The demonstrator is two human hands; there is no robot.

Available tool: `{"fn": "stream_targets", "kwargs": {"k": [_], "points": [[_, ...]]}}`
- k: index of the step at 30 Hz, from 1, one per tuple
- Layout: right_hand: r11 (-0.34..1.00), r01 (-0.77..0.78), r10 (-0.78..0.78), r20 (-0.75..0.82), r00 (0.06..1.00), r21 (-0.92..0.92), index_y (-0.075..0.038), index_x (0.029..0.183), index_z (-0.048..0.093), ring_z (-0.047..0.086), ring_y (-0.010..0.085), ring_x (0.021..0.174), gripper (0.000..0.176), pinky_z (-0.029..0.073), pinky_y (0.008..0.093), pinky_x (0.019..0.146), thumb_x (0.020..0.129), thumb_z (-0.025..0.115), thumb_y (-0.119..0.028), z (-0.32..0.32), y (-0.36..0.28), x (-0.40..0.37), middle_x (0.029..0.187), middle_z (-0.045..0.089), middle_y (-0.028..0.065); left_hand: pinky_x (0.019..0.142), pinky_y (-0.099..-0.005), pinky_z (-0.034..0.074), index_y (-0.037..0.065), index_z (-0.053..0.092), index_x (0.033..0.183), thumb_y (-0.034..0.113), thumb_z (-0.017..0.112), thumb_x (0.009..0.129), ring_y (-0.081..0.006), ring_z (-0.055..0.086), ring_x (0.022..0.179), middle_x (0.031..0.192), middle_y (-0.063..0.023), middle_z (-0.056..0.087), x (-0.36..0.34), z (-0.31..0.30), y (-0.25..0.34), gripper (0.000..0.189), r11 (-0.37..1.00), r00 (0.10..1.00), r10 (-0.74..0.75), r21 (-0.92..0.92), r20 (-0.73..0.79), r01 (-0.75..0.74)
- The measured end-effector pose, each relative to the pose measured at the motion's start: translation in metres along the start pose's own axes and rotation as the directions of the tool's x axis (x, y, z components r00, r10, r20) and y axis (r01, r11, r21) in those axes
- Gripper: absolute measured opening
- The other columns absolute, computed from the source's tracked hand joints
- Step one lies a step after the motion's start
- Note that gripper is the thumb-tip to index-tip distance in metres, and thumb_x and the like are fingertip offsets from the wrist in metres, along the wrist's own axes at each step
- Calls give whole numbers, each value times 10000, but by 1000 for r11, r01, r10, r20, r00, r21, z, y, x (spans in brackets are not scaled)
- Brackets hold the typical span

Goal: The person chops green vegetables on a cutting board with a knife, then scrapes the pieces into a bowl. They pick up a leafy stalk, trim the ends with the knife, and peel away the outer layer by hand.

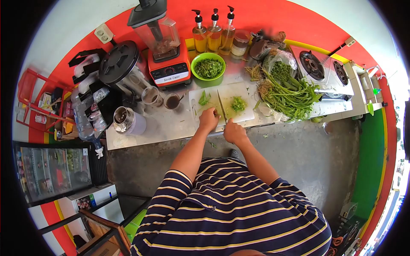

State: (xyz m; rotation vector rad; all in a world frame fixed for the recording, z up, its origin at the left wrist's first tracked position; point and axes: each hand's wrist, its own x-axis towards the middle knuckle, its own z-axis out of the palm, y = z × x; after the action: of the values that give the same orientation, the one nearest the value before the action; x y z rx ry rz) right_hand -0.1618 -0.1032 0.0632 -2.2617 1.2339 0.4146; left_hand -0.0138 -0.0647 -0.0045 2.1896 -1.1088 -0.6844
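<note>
A white cutting board point(247, 93) lies near the front edge of the metal table. My right hand point(235, 131) is closed at its near edge, wrapped round the handle of a knife point(222, 104), whose blade points away from me across the board. Just left of the blade, my left hand point(209, 119) rests with its fingers curled together; whatever they hold is hidden. Chopped greens point(238, 103) form a small heap right of the knife. A few larger green leaves point(204, 98) lie on the left part of the board.
Beyond the board stands a green bowl point(208, 70) of cut leaves, beside a red blender point(169, 68). Bunched leafy greens point(290, 96) lie right, before a gas stove point(322, 70). Left are a cup of dark liquid point(172, 101) and a metal container point(130, 121).
</note>
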Motion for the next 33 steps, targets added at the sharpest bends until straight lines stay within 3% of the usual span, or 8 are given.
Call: {"fn": "stream_targets", "kwargs": {"k": [5, 9, 17, 21, 22, 26, 30, 33], "points": [[999, -41, 41, -26, 999, -27, 46, 1176, 473, 678, 421, 1038, 329, 539, 476, 904, 940, 475, -183, 9, 11, 12, 1090, 681, 285, 792, -484, 510, 81, 662, 900, 214, 763, 783, -350, 668, 929, 904, -122, 711, 0, 12, -5, 204, 996, 995, 83, -27, -61, -85], [998, 41, -40, -25, 999, 39, 61, 1113, 477, 672, 467, 990, 334, 531, 517, 887, 918, 507, -209, -5, 11, 8, 1027, 671, 329, 796, -481, 515, 61, 672, 909, 220, 755, 793, -357, 669, 925, 909, -129, 716, -6, 2, -2, 214, 995, 992, 102, -10, -72, -103], [999, 34, -36, -85, 996, -24, 70, 1161, 451, 682, 439, 988, 345, 548, 485, 866, 900, 535, -140, 17, 6, 19, 1049, 674, 314, 738, -401, 536, 12, 697, 884, 159, 764, 759, -336, 692, 827, 856, -184, 706, -12, -5, -1, 205, 983, 982, 170, -57, -84, -175], [1000, 29, -29, 19, 999, -4, 72, 1167, 455, 682, 440, 987, 339, 546, 487, 870, 901, 518, -129, -9, 0, 12, 1053, 672, 316, 729, -393, 532, 10, 702, 872, 151, 757, 750, -333, 688, 800, 829, -183, 701, -12, -2, -7, 194, 969, 974, 209, -115, -89, -218], [998, 16, -15, 22, 1000, -54, 46, 1200, 452, 688, 397, 1025, 345, 550, 470, 881, 925, 515, -155, -5, -2, 6, 1081, 691, 259, 730, -395, 533, 9, 704, 873, 147, 753, 748, -333, 687, 791, 816, -183, 698, -13, -1, -7, 193, 970, 975, 201, -119, -96, -211], [997, -37, 37, -6, 999, -70, 54, 1211, 426, 702, 398, 982, 368, 559, 480, 854, 920, 525, -148, 24, -7, -5, 1047, 698, 259, 734, -403, 535, 6, 711, 894, 146, 747, 744, -329, 689, 786, 805, -184, 696, -15, 0, -4, 208, 970, 963, 209, -92, -170, -227], [994, 37, -42, -51, 998, -103, 66, 1215, 423, 698, 401, 991, 376, 557, 481, 860, 916, 529, -136, 12, 0, 17, 1055, 692, 266, 744, -411, 530, 5, 711, 897, 126, 734, 751, -345, 679, 813, 840, -180, 694, -21, 2, -13, 191, 959, 962, 237, -128, -135, -254], [993, 76, -75, 16, 997, -88, 73, 1217, 415, 694, 406, 1000, 387, 555, 487, 862, 910, 537, -128, -10, -4, 17, 1073, 682, 278, 750, -417, 521, 3, 710, 899, 113, 725, 765, -365, 660, 828, 854, -174, 678, -24, -2, -11, 174, 913, 902, 371, -90, -221, -398]]}}
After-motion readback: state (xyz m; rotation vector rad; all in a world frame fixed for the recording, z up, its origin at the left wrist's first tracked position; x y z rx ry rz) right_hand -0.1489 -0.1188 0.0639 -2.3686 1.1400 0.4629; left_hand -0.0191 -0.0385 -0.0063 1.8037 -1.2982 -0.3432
